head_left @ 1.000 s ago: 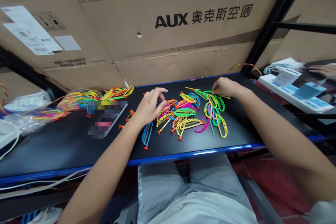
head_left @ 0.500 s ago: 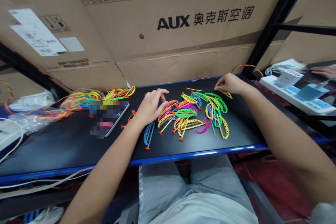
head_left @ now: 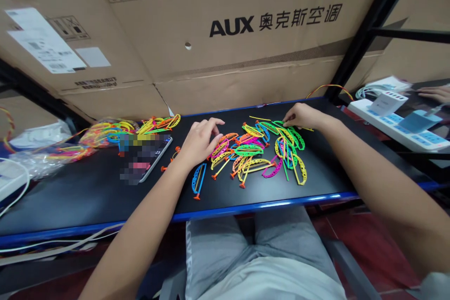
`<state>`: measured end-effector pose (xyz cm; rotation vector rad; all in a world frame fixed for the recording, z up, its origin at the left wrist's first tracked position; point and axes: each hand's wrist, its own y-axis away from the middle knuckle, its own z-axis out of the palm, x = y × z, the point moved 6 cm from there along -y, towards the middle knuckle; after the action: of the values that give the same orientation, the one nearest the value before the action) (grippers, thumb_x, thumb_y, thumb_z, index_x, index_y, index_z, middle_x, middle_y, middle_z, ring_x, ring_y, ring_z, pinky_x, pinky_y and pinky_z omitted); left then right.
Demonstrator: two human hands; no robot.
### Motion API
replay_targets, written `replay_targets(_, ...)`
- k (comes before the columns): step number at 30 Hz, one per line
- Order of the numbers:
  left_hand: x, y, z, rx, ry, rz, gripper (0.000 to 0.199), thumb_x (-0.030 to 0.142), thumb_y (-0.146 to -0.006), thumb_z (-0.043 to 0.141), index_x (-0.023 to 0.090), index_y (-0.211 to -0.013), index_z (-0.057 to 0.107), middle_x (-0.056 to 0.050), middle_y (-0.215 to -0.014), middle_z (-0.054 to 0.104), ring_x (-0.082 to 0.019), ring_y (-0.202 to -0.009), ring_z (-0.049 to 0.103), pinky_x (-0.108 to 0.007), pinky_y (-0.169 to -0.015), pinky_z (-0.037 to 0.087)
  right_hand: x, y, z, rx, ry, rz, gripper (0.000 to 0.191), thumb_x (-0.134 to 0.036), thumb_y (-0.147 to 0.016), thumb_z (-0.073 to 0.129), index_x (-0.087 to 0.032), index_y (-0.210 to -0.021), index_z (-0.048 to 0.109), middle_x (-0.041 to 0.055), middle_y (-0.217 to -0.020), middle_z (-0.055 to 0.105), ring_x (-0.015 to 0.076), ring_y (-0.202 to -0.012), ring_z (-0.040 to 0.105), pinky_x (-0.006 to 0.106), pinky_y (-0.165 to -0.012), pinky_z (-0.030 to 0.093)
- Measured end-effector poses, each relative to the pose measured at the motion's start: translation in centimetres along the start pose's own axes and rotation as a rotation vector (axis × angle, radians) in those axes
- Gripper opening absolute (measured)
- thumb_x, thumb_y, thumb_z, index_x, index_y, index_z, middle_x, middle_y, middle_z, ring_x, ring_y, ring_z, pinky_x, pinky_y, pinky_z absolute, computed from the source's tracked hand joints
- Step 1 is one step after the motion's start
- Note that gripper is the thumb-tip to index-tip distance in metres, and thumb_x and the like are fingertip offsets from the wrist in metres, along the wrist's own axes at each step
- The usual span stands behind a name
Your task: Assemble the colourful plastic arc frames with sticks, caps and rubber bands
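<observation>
My left hand lies at the left side of a loose pile of small plastic toy bows, fingers apart and holding nothing. Pink, orange and yellow bows are just right of its thumb. My right hand is at the pile's far right, fingertips pinched beside a green bow. What lies between those fingertips is hidden. A thin yellow piece pokes out from under this hand. Nearer the front edge lies a blue bow with an orange suction-cup tip.
A phone lies left of my left forearm. Clear bags of more bows are behind it at the left. A large cardboard box stands along the back. A white power strip with chargers is at the right, near another person's hand.
My right hand has shifted slightly left and toward me, to the green bows. The yellow piece beneath it shows less than before. My left hand has hardly moved.
</observation>
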<state>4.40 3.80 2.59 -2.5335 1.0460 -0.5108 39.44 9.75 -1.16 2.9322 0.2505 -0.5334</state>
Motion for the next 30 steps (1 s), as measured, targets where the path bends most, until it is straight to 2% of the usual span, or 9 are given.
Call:
replay_targets(7, -0.1, 0.0, -0.2, 0.028, -0.015, -0.023, 0.025, 0.023, -0.102, 0.059, 0.022, -0.126, 0.055, -0.002, -0.093, 0.071, -0.025, -0.093, 0.066, -0.041, -0.091, 0.042, -0.4, 0.2, -0.3, 0.133, 0.169, 0.067, 0.012, -0.029, -0.090, 0.074, -0.021, -0.090, 0.084, 0.0081, -0.093, 0.083, 0.0219, -0.080, 0.072, 0.029, -0.059, 0.044)
replay_targets(10, -0.4, 0.0, -0.3, 0.039, -0.022, -0.054, 0.024, 0.023, -0.102, 0.059, 0.022, -0.126, 0.057, -0.002, -0.092, 0.071, -0.025, -0.094, 0.065, -0.041, -0.091, 0.042, -0.3, 0.5, -1.5, 0.267, 0.099, 0.067, 0.014, -0.027, -0.092, 0.071, -0.018, -0.090, 0.082, 0.0121, -0.095, 0.082, 0.0247, -0.084, 0.073, 0.031, -0.065, 0.048)
replay_targets(12, -0.3, 0.0, -0.3, 0.068, -0.005, -0.075, 0.023, 0.025, -0.102, 0.059, 0.022, -0.124, 0.058, -0.003, -0.093, 0.072, -0.026, -0.095, 0.065, -0.041, -0.091, 0.043, -1.1, 1.0, -2.4, 0.388, -0.022, 0.027, 0.016, -0.027, -0.093, 0.070, -0.016, -0.090, 0.080, 0.0148, -0.093, 0.081, 0.0252, -0.083, 0.073, 0.033, -0.069, 0.050)
replay_targets(14, 0.1, -0.1, -0.2, 0.111, 0.029, -0.083, 0.019, 0.027, -0.103, 0.056, 0.021, -0.120, 0.060, -0.005, -0.098, 0.071, -0.025, -0.096, 0.066, -0.040, -0.090, 0.044, -2.9, 1.6, -2.6, 0.482, -0.177, -0.046, 0.016, -0.028, -0.094, 0.070, -0.014, -0.090, 0.079, 0.0150, -0.089, 0.080, 0.0240, -0.078, 0.071, 0.033, -0.069, 0.050)
replay_targets(17, 1.5, -0.2, 0.5, 0.130, 0.097, -0.080, 0.021, 0.035, -0.108, 0.049, 0.021, -0.114, 0.063, -0.006, -0.103, 0.071, -0.024, -0.096, 0.067, -0.039, -0.087, 0.045, -7.3, 2.9, -1.3, 0.555, -0.341, -0.226, 0.018, -0.034, -0.094, 0.071, -0.017, -0.087, 0.076, 0.0101, -0.082, 0.076, 0.0205, -0.071, 0.066, 0.032, -0.067, 0.048)
replay_targets(20, 3.2, -0.3, 1.6, 0.056, 0.285, -0.082, 0.033, 0.050, -0.109, 0.046, 0.021, -0.111, 0.063, -0.004, -0.094, 0.073, -0.022, -0.088, 0.068, -0.036, -0.082, 0.045, -12.1, 4.7, 0.7, 0.620, -0.331, -0.437, 0.017, -0.033, -0.095, 0.071, -0.019, -0.086, 0.074, 0.0054, -0.079, 0.070, 0.0173, -0.069, 0.060, 0.031, -0.066, 0.045)
replay_targets(22, 4.1, -0.2, 2.1, 0.015, 0.441, -0.096, 0.041, 0.055, -0.110, 0.042, 0.021, -0.104, 0.063, -0.002, -0.086, 0.072, -0.020, -0.080, 0.067, -0.034, -0.078, 0.047, -14.2, 5.7, 2.0, 0.619, -0.275, -0.519, 0.017, -0.029, -0.099, 0.066, -0.019, -0.087, 0.073, 0.0042, -0.079, 0.068, 0.0156, -0.068, 0.058, 0.030, -0.066, 0.043)
replay_targets(26, 4.7, -0.1, 2.3, 0.016, 0.640, -0.126, 0.045, 0.055, -0.112, 0.039, 0.020, -0.095, 0.062, -0.002, -0.078, 0.070, -0.017, -0.072, 0.066, -0.031, -0.075, 0.049, -15.7, 7.1, 3.2, 0.654, -0.215, -0.585, 0.021, -0.029, -0.103, 0.060, -0.018, -0.089, 0.072, 0.0035, -0.078, 0.064, 0.0144, -0.067, 0.054, 0.029, -0.063, 0.040)
replay_targets(30, 4.7, -0.1, 2.2, 0.036, 0.674, -0.107, 0.046, 0.054, -0.112, 0.040, 0.019, -0.092, 0.062, -0.002, -0.074, 0.069, -0.016, -0.069, 0.065, -0.029, -0.073, 0.050, -15.8, 7.7, 3.0, 0.677, -0.236, -0.615, 0.021, -0.030, -0.103, 0.061, -0.018, -0.087, 0.070, 0.0030, -0.077, 0.063, 0.0149, -0.069, 0.056, 0.029, -0.064, 0.041)
